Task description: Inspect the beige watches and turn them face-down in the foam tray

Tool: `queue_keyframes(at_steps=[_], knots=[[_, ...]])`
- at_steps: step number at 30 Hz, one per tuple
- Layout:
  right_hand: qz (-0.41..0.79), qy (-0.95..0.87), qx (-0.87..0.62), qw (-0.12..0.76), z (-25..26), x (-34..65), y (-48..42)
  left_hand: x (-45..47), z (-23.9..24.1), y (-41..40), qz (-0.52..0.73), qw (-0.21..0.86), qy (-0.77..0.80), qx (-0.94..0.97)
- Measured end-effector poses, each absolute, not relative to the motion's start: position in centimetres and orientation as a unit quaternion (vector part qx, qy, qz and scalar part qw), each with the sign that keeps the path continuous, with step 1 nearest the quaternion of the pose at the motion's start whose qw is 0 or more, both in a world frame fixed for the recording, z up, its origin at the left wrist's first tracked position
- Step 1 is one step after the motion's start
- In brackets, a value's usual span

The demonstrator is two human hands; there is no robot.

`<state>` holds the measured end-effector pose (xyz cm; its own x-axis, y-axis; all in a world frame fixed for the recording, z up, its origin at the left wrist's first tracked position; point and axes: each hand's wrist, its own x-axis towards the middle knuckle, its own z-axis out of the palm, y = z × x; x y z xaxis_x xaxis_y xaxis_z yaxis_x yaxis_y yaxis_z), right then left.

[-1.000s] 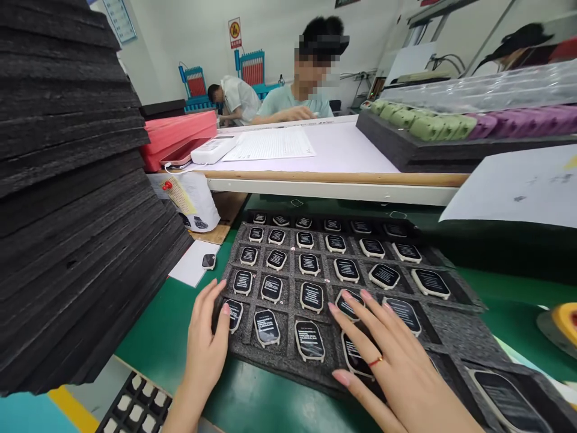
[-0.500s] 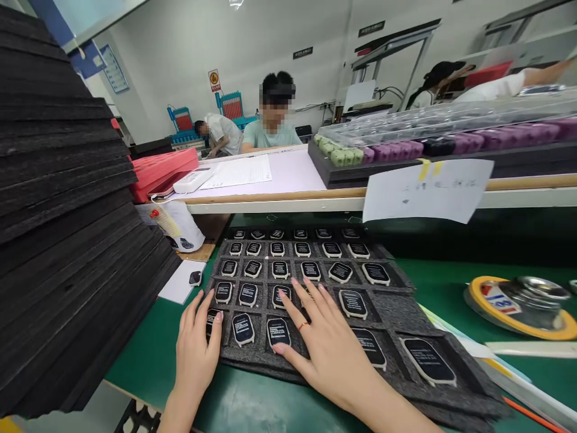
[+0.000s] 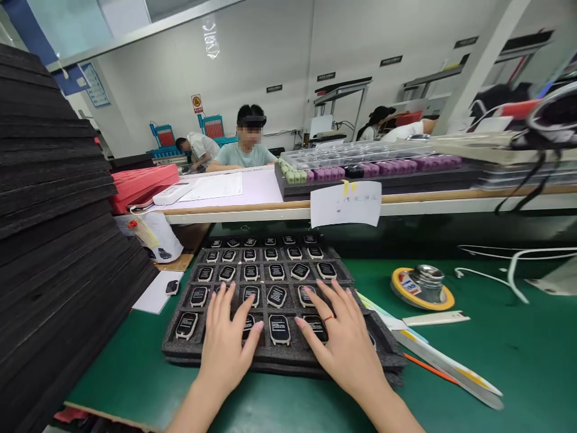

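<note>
A dark grey foam tray (image 3: 216,355) lies on the green table, its compartments holding rows of smartwatch bodies with lit text on black screens. My left hand (image 3: 228,337) is spread over the left front part of the tray, covering some watches. My right hand (image 3: 345,337) is also spread, over the right front part, with a ring on one finger. Between the two hands a watch (image 3: 280,329) sits in the front row. Another watch (image 3: 186,325) lies left of my left hand. Whether the fingertips touch the watches or the foam I cannot tell.
Tall stacked black foam sheets (image 3: 58,240) stand at the left. A shelf (image 3: 265,213) crosses above the tray's back, bearing a red tray (image 3: 144,183) and purple and green pieces (image 3: 347,171). Right lie a round tape roll with a metal pot (image 3: 424,287) and long strips (image 3: 455,367). A person (image 3: 246,141) sits opposite.
The view has swung to the right, showing more of the table there. My left hand has moved from the tray's left edge inward over the watches; my right hand lies further right along the tray.
</note>
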<state>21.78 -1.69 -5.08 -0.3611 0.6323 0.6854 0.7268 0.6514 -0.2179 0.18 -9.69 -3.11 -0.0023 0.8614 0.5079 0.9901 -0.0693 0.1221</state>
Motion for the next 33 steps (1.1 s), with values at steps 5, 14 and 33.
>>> queue_keyframes(at_steps=[5,14,33], knots=[[-0.095,-0.812,-0.439,0.374,-5.7,22.2,-1.5,2.8,-2.6,-7.6,-0.199,0.099,-0.642,-0.734],[-0.071,-0.803,-0.452,0.381,-5.7,22.0,-1.5,3.1,-3.3,-7.0,-0.184,0.122,-0.649,-0.728],[0.116,-0.690,-0.418,0.579,-4.2,24.6,-1.3,2.2,-4.3,-10.3,-0.456,0.089,-0.620,-0.632]])
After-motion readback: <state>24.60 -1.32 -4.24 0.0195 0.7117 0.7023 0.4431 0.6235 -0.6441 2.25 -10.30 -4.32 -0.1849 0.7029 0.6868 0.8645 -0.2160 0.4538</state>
